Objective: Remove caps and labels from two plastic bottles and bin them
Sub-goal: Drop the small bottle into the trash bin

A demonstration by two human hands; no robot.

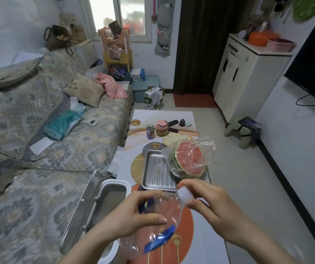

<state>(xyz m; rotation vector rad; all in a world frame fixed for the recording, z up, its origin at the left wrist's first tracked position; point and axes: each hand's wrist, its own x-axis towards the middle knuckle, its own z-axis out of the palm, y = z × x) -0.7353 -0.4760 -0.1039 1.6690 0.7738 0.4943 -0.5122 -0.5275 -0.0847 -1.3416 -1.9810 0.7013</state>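
I hold a clear, crumpled plastic bottle (160, 218) over the near end of the low table, its neck pointing up and to the right. A blue label (159, 241) still wraps its body. My left hand (133, 216) grips the bottle's body. The fingers of my right hand (208, 202) pinch the white cap (185, 194) on the neck. A white bin (112, 195) with its metal lid (84, 208) swung open stands just left of my hands, between table and sofa. I see no other plastic bottle.
On the table (208, 237) lie a steel tray (157, 172), bagged watermelon (189, 159), a drink can (150, 131), a pink-lidded jar (161, 127) and small dark items. A patterned sofa (38, 130) fills the left; a white cabinet (248, 77) and stool (246, 130) stand right.
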